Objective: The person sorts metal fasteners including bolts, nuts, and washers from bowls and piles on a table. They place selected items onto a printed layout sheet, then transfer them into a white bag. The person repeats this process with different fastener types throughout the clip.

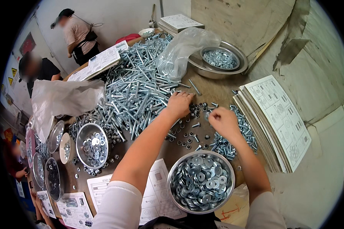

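Brown tabletop (216, 90) below, left fingers (186, 95) half-bent by bolts (135, 86), right fingers (214, 113) curled near nuts (195, 109), grips unclear

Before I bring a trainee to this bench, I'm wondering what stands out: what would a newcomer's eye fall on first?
Most likely the great heap of silvery bolts, sprawling over the middle and far part of the table. Next might be the steel bowl full of washers at the near side. The left hand is at the heap's right edge, the right hand beside a smaller pile of shorter bolts.
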### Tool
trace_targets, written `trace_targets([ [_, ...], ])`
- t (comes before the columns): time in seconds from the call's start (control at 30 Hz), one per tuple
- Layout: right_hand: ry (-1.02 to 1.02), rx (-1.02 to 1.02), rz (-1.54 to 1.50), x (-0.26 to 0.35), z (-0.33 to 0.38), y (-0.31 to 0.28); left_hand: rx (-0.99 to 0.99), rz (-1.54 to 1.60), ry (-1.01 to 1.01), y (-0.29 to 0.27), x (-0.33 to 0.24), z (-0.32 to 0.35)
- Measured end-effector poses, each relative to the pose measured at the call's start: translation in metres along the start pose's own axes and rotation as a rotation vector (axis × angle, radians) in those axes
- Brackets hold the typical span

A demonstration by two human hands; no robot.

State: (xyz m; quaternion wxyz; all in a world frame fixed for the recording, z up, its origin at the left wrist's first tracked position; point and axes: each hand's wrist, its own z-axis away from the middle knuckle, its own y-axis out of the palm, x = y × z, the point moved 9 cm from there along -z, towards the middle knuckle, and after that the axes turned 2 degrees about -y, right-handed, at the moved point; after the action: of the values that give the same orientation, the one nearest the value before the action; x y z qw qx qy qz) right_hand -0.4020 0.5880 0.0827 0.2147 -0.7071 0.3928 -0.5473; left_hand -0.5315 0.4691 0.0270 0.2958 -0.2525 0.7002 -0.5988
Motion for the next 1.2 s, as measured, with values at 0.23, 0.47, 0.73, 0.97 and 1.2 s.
trace_targets([
  [0.23,0.089,0.232,-0.409,0.026,0.079,-0.025,0.049,-0.227,-0.041,-0.018,0.032,0.003],
  [0.47,0.052,0.456,-0.374,0.059,0.107,-0.042,0.187,-0.274,-0.073,-0.016,0.046,0.031],
  [0.73,0.166,0.639,-0.288,0.063,0.16,-0.04,0.173,-0.318,0.055,-0.019,0.04,0.078],
  [0.97,-0.042,0.625,-0.12,0.125,0.116,-0.01,-0.2,-0.095,0.249,-0.063,0.033,0.151],
  [1.2,-0.267,0.529,-0.185,0.224,0.02,0.038,-0.459,0.503,-0.838,-0.182,0.242,0.298],
])
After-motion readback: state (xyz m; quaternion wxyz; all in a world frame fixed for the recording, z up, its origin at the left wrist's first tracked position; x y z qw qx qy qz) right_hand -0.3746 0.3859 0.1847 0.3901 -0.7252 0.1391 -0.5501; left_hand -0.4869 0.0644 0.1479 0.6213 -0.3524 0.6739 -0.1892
